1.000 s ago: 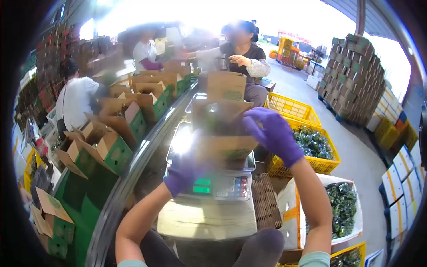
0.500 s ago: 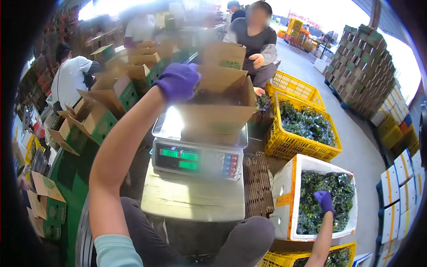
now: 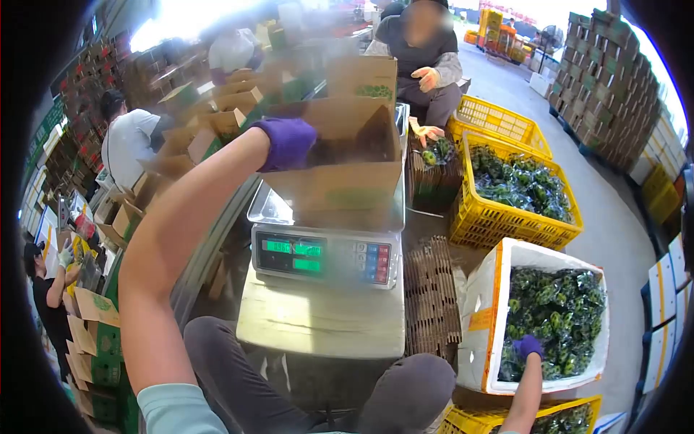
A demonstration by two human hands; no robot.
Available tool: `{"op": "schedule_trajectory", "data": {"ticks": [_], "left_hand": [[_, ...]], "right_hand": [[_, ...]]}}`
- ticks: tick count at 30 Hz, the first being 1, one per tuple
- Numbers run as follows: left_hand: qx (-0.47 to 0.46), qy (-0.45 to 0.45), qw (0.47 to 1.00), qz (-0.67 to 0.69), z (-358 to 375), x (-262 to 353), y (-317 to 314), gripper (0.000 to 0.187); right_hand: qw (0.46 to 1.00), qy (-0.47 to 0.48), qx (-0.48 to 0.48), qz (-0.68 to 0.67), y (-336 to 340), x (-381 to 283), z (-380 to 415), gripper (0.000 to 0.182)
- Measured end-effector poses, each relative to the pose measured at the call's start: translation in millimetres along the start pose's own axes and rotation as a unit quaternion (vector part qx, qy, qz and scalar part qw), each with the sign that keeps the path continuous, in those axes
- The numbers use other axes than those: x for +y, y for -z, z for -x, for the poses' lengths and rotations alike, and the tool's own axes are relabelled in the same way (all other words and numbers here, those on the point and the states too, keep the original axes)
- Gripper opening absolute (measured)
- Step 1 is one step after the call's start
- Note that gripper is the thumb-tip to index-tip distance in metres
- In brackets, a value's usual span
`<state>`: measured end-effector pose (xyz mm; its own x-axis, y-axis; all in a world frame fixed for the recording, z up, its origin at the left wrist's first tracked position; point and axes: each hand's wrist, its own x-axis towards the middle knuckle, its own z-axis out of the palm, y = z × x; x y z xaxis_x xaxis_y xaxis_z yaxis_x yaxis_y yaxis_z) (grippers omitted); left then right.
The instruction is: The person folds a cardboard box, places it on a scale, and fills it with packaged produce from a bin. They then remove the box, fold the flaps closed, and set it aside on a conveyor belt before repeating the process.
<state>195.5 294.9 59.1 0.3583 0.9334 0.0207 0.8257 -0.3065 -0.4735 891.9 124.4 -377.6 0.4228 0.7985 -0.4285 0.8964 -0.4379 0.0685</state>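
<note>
Cardboard box [image 3: 340, 155], flaps open, upper centre on the scale [image 3: 322, 257], with the purple-gloved left hand [image 3: 287, 142] curled over its near-left rim. Lower right, right hand [image 3: 528, 347] sunk among bagged greens [image 3: 553, 318] in the white crate [image 3: 484, 311], grip hidden. Seemingly mid-fill: readout lit, plenty of greens left.

Left hand [image 3: 288, 142] apparently grips box [image 3: 340, 155]; right hand [image 3: 528, 347] in greens [image 3: 557, 307].

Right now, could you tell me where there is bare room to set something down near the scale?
Free: the pale tabletop in front of the digital scale. Crowded: the scale's pan bears the open cardboard box; stacked brown trays and the white greens-filled bin fill the right.
</note>
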Motion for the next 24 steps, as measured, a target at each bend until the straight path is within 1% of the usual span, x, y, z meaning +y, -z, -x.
{"op": "schedule_trajectory", "data": {"ticks": [1, 2, 3, 4, 5, 6, 7, 8, 9, 10, 12, 13, 14, 15, 16, 17, 18, 19, 20, 21, 22, 23, 24], "left_hand": [[-0.106, -0.008, 0.993, 0.06, -5, -2, 3, 0.016], [-0.209, -0.016, 0.97, 0.119, -10, -3, 5, 0.017], [-0.174, -0.086, 0.976, 0.096, -9, -2, 16, 0.021], [-0.173, -0.086, 0.976, 0.096, -9, 0, 14, 0.021], [-0.089, -0.076, 0.993, 0.023, -8, 1, 11, 0.023], [-0.006, -0.065, 0.997, -0.05, -7, 1, 8, 0.026], [-0.01, -0.065, 0.997, -0.05, -9, 0, -5, 0.026], [-0.016, -0.041, 0.993, -0.112, -13, -1, -22, 0.026], [-0.021, -0.018, 0.985, -0.173, -16, -2, -32, 0.027], [-0.021, -0.019, 0.985, -0.172, -18, -2, -33, 0.027], [-0.036, -0.022, 0.99, -0.132, -24, -2, -31, 0.017], [-0.05, -0.039, 0.992, -0.111, -21, 1, -19, 0.017], [-0.046, -0.036, 0.992, -0.11, -18, 2, -3, 0.017], [-0.018, -0.016, 0.994, -0.104, -15, 2, 13, 0.017], [0.009, 0.004, 0.995, -0.098, -13, 2, 21, 0.018], [0.065, 0.039, 0.997, -0.021, -13, -7, 18, 0.019], [0.059, 0.039, 0.997, -0.017, -11, -6, 12, 0.019], [0.107, 0.045, 0.993, 0.015, -10, -5, 7, 0.016], [0.157, 0.051, 0.985, 0.045, -9, -5, 4, 0.015], [0.028, 0.036, 0.998, 0.039, -8, 2, 2, 0.021], [-0.1, 0.023, 0.994, 0.033, -7, 8, -2, 0.026], [-0.143, 0.02, 0.985, 0.096, -9, 1, -16, 0.026], [-0.185, 0.014, 0.97, 0.158, -14, -9, -28, 0.026]], "right_hand": [[0.998, -0.016, -0.058, 0.01, 5, -10, 3, 0.068], [0.998, -0.015, -0.057, 0.007, -1, -7, -8, 0.068], [0.995, 0.004, -0.104, 0.002, -4, -7, -17, 0.071], [0.988, 0.024, -0.153, -0.002, -9, -2, -25, 0.074], [0.987, -0.01, -0.16, -0.006, -14, 5, -32, 0.085], [0.987, -0.008, -0.163, -0.005, -12, 5, -28, 0.085], [0.986, -0.026, -0.164, 0.013, -10, 8, -24, 0.088], [0.985, -0.044, -0.163, 0.031, -8, 8, -21, 0.091], [0.998, -0.002, -0.062, 0.019, -35, 23, -30, 0.088], [0.998, -0.003, -0.063, 0.019, -36, 29, -34, 0.088], [0.993, 0.045, -0.104, -0.018, -30, 39, -37, 0.08], [0.992, 0.008, -0.128, -0.018, -22, 37, -28, 0.074], [0.988, -0.029, -0.152, -0.019, -10, 30, -5, 0.069], [0.976, -0.072, -0.175, -0.107, 6, 21, 19, 0.063], [0.976, -0.074, -0.174, -0.104, 2, 28, 14, 0.063], [0.984, -0.058, -0.143, -0.093, -5, 33, 12, 0.061], [0.989, -0.041, -0.114, -0.082, -6, 34, 17, 0.06], [0.965, -0.049, -0.162, -0.202, -5, 33, 22, 0.056], [0.964, -0.049, -0.165, -0.202, -7, 31, 24, 0.056], [0.969, -0.037, -0.141, -0.198, -10, 33, 18, 0.053], [0.974, -0.024, -0.115, -0.194, -12, 35, 14, 0.05], [0.97, -0.033, -0.104, -0.217, -11, 35, 18, 0.045], [0.971, -0.033, -0.098, -0.218, -7, 37, 18, 0.045]]}}
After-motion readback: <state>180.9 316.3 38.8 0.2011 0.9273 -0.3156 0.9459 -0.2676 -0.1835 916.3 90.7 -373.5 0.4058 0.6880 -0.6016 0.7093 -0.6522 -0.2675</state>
